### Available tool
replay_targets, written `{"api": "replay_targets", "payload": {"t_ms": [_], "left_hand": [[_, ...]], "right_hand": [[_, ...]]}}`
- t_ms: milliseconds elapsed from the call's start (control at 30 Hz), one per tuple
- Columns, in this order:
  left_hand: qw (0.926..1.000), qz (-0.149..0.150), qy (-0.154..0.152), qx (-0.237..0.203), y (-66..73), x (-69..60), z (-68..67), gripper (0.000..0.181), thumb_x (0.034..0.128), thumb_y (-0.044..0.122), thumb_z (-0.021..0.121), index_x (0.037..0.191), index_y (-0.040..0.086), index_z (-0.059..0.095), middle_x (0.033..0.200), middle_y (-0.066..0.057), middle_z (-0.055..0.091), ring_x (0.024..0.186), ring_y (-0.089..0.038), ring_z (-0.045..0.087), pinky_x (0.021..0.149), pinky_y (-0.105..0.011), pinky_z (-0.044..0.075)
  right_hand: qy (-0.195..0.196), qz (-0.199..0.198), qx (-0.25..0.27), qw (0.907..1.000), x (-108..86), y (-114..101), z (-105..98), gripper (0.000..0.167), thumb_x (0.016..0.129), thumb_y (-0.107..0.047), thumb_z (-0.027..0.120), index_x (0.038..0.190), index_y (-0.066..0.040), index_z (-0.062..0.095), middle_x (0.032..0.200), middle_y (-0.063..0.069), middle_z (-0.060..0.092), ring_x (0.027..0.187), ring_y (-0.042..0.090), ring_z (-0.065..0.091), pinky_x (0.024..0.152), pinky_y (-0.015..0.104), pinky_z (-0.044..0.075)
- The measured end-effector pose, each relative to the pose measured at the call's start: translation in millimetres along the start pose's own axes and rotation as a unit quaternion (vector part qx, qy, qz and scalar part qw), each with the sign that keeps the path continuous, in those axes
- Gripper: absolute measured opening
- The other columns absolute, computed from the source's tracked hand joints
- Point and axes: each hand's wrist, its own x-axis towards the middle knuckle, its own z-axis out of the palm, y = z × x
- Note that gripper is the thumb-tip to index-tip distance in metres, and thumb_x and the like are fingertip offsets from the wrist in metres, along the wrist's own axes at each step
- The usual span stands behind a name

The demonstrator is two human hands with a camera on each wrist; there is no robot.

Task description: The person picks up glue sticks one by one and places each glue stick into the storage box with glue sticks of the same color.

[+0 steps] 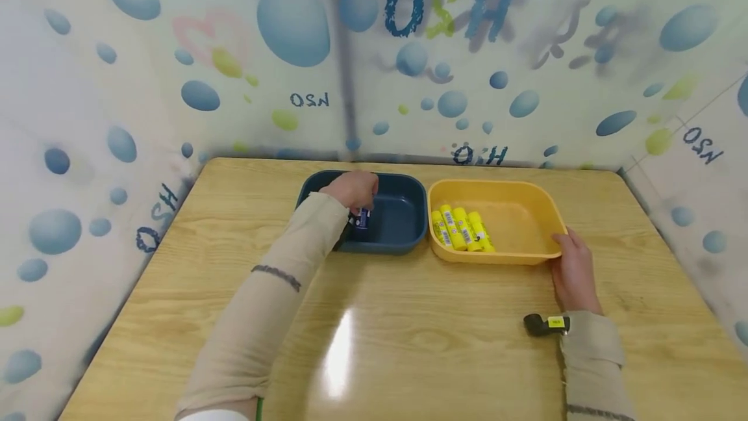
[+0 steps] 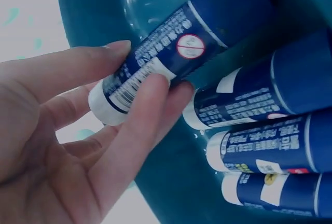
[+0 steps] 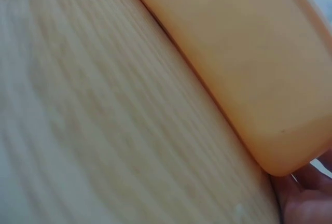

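My left hand (image 1: 353, 190) reaches into the dark blue bin (image 1: 403, 243). In the left wrist view, its thumb and fingers pinch a blue glue stick (image 2: 166, 53) by the white-ended part, tilted against the bin's inside. Several more blue glue sticks (image 2: 259, 143) lie side by side just right of that hand. A yellow bin (image 1: 520, 219) stands immediately to the right, with several yellow glue sticks (image 1: 458, 229) in its left part. My right hand (image 1: 575, 271) grips the yellow bin's front right corner, thumb over the rim; its fingers (image 3: 306, 203) are partly hidden at the frame's edge.
Both bins stand on a wood-grain table (image 1: 421, 330) near its back edge. Behind and beside the table hangs a pale patterned curtain (image 1: 374, 83). A black wrist strap piece (image 1: 543, 324) sticks out from the right sleeve.
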Motion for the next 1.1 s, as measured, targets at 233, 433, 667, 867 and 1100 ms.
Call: {"api": "replay_targets", "payload": {"t_ms": [233, 433, 667, 867, 1100], "left_hand": [[0.9999, -0.010, 0.000, 0.005, -0.8, 3.7, 6.8, 0.031, 0.0861, 0.013, 0.058, 0.117, 0.008, 0.054, 0.114, -0.006, 0.053, 0.071, -0.016, 0.061, 0.068, -0.029, 0.048], [0.9980, -0.020, -0.004, 0.060, -2.0, 3.4, 9.7, 0.017, 0.0875, 0.012, 0.053, 0.102, 0.012, 0.061, 0.110, -0.009, 0.050, 0.075, -0.018, 0.054, 0.064, -0.032, 0.044], [0.9977, -0.042, -0.009, 0.053, -2.2, 1.7, 7.7, 0.020, 0.0896, 0.012, 0.049, 0.107, 0.012, 0.060, 0.145, -0.019, 0.014, 0.079, -0.021, 0.051, 0.065, -0.035, 0.039], [0.9979, -0.040, -0.002, 0.051, -0.9, 1.4, 9.8, 0.020, 0.0890, 0.011, 0.051, 0.108, 0.011, 0.058, 0.145, -0.020, 0.013, 0.075, -0.021, 0.051, 0.062, -0.033, 0.039], [0.9980, -0.019, 0.005, 0.061, -1.4, 2.7, 10.4, 0.011, 0.0874, 0.010, 0.051, 0.095, 0.013, 0.059, 0.134, -0.017, 0.036, 0.076, -0.020, 0.047, 0.061, -0.033, 0.038]], "right_hand": [[-0.004, 0.009, -0.006, 0.9999, 1.9, -1.9, -1.6, 0.055, 0.093, -0.018, 0.044, 0.142, -0.005, 0.020, 0.144, 0.006, 0.020, 0.126, 0.014, 0.025, 0.102, 0.022, 0.025], [-0.005, 0.010, 0.006, 0.9999, 2.3, -2.2, 0.2, 0.055, 0.093, -0.017, 0.045, 0.141, -0.005, 0.022, 0.142, 0.008, 0.021, 0.126, 0.016, 0.026, 0.103, 0.024, 0.024], [-0.004, 0.023, 0.000, 0.9997, 1.1, -6.6, 0.7, 0.055, 0.094, -0.020, 0.045, 0.142, -0.010, 0.022, 0.144, 0.003, 0.018, 0.127, 0.013, 0.023, 0.103, 0.024, 0.022], [0.004, 0.025, 0.004, 0.9997, 2.2, -5.5, 0.4, 0.056, 0.093, -0.020, 0.047, 0.142, -0.010, 0.023, 0.144, 0.004, 0.020, 0.126, 0.014, 0.025, 0.102, 0.023, 0.025], [0.019, 0.012, 0.018, 0.9996, 1.7, -0.3, -0.5, 0.053, 0.091, -0.016, 0.049, 0.138, -0.003, 0.029, 0.133, 0.006, 0.031, 0.119, 0.015, 0.033, 0.089, 0.016, 0.039]]}}
